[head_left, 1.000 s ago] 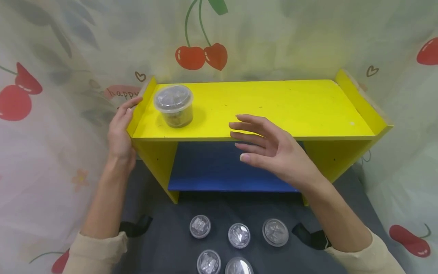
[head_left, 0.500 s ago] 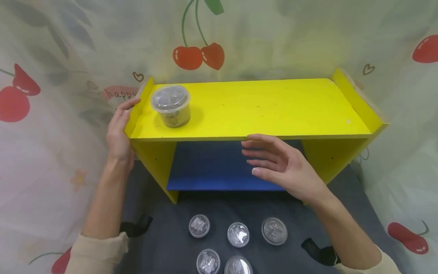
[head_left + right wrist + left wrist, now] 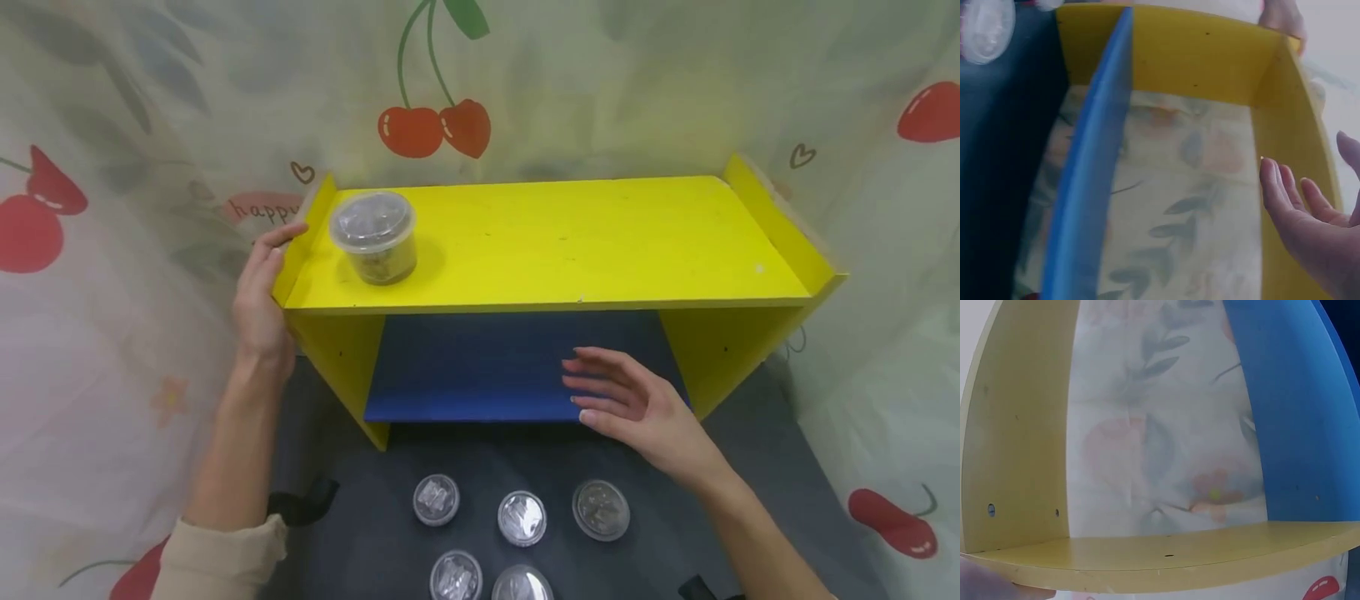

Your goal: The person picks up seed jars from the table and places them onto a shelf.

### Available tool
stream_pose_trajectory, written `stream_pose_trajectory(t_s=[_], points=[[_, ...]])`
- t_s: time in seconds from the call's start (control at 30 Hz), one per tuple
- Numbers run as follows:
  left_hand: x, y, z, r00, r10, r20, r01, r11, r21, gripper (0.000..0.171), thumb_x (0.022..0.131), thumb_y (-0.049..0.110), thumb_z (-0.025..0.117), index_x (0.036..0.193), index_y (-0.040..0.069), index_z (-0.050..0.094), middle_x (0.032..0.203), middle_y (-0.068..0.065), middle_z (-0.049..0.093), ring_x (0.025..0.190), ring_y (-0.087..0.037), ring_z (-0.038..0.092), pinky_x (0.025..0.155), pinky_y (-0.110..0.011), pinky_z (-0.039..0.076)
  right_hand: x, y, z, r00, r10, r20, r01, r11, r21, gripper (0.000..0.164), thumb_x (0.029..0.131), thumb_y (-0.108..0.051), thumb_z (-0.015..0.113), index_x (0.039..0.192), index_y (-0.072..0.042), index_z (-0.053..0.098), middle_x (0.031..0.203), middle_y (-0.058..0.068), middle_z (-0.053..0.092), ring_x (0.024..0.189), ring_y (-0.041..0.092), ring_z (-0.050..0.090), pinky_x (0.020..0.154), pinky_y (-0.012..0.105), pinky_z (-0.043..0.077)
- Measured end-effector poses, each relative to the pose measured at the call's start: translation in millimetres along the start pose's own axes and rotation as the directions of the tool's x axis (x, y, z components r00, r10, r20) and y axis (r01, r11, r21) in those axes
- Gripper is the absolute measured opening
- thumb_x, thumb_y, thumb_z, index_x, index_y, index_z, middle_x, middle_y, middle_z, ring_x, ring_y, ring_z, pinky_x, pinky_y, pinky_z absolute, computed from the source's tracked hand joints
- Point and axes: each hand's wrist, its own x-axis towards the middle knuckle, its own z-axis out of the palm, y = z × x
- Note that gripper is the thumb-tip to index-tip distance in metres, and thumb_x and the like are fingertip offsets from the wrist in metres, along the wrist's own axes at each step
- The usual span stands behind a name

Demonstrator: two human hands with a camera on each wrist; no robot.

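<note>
My left hand (image 3: 262, 304) rests against the outer left side of a yellow and blue shelf unit (image 3: 540, 242), its fingertips at the top edge of the side panel. In the right wrist view part of the left hand (image 3: 1283, 17) shows at that corner. A clear lidded plastic tub (image 3: 375, 237) with indistinct dark contents stands upright at the left end of the yellow top. My right hand (image 3: 637, 408), holding nothing, hovers before the blue lower shelf (image 3: 480, 367), fingers slightly bent and apart. In the right wrist view, the right hand (image 3: 1313, 219) is seen beside the yellow top board.
Several small clear lidded tubs, such as this one (image 3: 522, 518), stand on the dark floor cloth (image 3: 360, 550) before the shelf. A raised yellow side (image 3: 780, 217) borders the top at right. A cherry-patterned curtain (image 3: 600, 83) hangs behind and at both sides.
My right hand has moved down and slightly right, from before the yellow top to before the blue shelf. The left hand stays at the shelf's side; the tub has not moved.
</note>
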Motion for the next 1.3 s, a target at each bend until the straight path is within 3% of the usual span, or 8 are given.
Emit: stream_pose_trajectory(t_s=[0.17, 0.43, 0.83, 1.03, 1.3], points=[[0.7, -1.3, 0.3, 1.0, 0.011, -0.012, -0.011, 1.0, -0.017, 0.04, 0.104, 0.022, 0.031, 0.13, 0.008, 0.059, 0.147, -0.005, 0.041, 0.128, -0.025, 0.041, 0.1, -0.026, 0.037, -12, 19, -3, 1.0, 0.005, -0.009, -0.005, 1.0, 0.008, 0.065, 0.091, 0.005, 0.066, 0.148, -0.006, 0.039, 0.145, 0.015, 0.049, 0.131, 0.03, 0.051, 0.099, 0.037, 0.047], [1.9, -2.2, 1.3, 1.0, 0.006, -0.002, -0.006, 1.0, -0.019, 0.04, 0.104, 0.022, 0.031, 0.13, 0.009, 0.058, 0.147, -0.005, 0.041, 0.128, -0.025, 0.041, 0.099, -0.026, 0.037, -29, 41, -8, 0.999, -0.009, -0.034, 0.007, 0.998, -0.065, 0.065, 0.091, 0.005, 0.066, 0.149, -0.007, 0.039, 0.145, 0.024, 0.047, 0.129, 0.028, 0.053, 0.098, 0.035, 0.049], [1.6, -0.6, -0.1, 1.0, -0.012, -0.007, 0.012, 1.0, 0.018, 0.041, 0.104, 0.022, 0.028, 0.131, 0.011, 0.057, 0.149, -0.002, 0.039, 0.133, -0.022, 0.038, 0.106, -0.029, 0.032, -51, 82, -7, 0.997, -0.023, -0.079, 0.016, 0.996, -0.084, 0.062, 0.091, 0.006, 0.065, 0.148, -0.003, 0.04, 0.141, 0.021, 0.051, 0.125, 0.027, 0.055, 0.095, 0.034, 0.05], [1.3, -2.4, 0.2, 1.0, -0.008, -0.003, 0.008, 1.0, -0.022, 0.04, 0.105, 0.022, 0.029, 0.132, 0.012, 0.056, 0.147, -0.006, 0.041, 0.127, -0.024, 0.043, 0.099, -0.026, 0.039, -67, 101, -3, 0.991, -0.058, -0.124, 0.042, 0.991, -0.124, 0.058, 0.09, 0.008, 0.066, 0.143, 0.005, 0.044, 0.137, 0.027, 0.052, 0.124, 0.021, 0.056, 0.091, 0.033, 0.053], [0.8, -1.3, 0.0, 1.0, -0.009, 0.005, 0.009, 1.0, -0.029, 0.041, 0.104, 0.023, 0.03, 0.137, 0.014, 0.054, 0.147, -0.006, 0.042, 0.124, -0.024, 0.045, 0.096, -0.025, 0.042, -85, 127, -4, 0.979, -0.056, -0.198, 0.02, 0.984, -0.18, 0.056, 0.087, 0.009, 0.069, 0.139, 0.005, 0.048, 0.134, 0.019, 0.058, 0.121, 0.021, 0.058, 0.09, 0.033, 0.053]])
